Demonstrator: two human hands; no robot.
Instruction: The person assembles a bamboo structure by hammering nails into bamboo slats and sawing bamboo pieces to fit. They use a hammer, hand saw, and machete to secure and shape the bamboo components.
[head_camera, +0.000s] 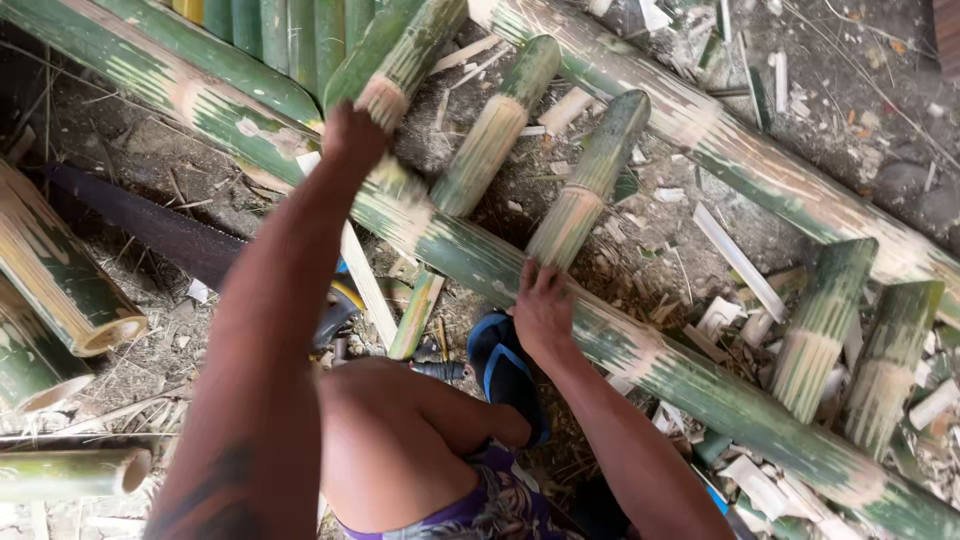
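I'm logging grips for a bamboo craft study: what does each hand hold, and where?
Left hand grips a short green bamboo piece at its cut end; right hand presses the long green bamboo pole mid-length.

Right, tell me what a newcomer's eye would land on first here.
First, the long green bamboo pole running diagonally across the frame, with short cut bamboo pieces leaning on it. Next, the two bare arms: the left hand grips a bamboo piece at top centre, and the right hand rests on the long pole. A dark saw blade lies at left.

Single head cam, looks steeply down, close over both arms and the bamboo poles (640, 345) on dirt.
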